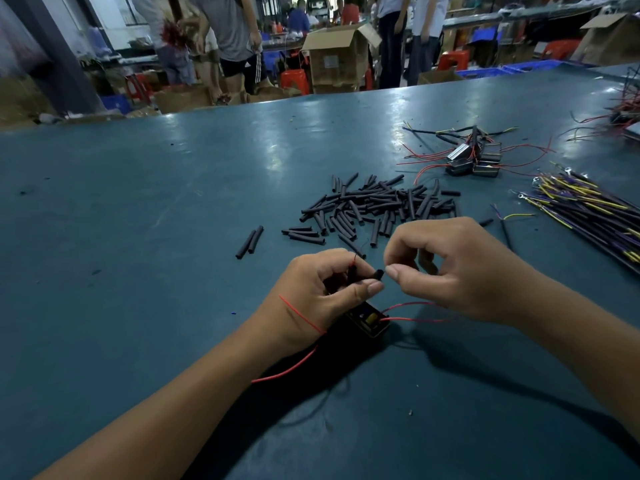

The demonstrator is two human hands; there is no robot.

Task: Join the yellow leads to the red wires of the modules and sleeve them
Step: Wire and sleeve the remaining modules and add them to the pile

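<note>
My left hand (322,292) pinches a short black sleeve (363,276) between thumb and fingers, and a thin red wire tip (354,259) pokes up above the fingers. A black module (369,320) with a yellow part lies under that hand, its red wires (415,311) running right beneath my right hand. Another red wire (294,367) trails over my left wrist onto the table. My right hand (457,268) has curled fingers, thumb and forefinger pinched together just right of the sleeve's open end. What they pinch is too small to tell.
A heap of black sleeves (374,209) lies just beyond my hands, two more (250,241) to the left. Several modules with red wires (474,159) sit far right. A bundle of yellow and black leads (588,209) lies at the right edge. The teal table (138,202) stretches left. People and boxes stand behind.
</note>
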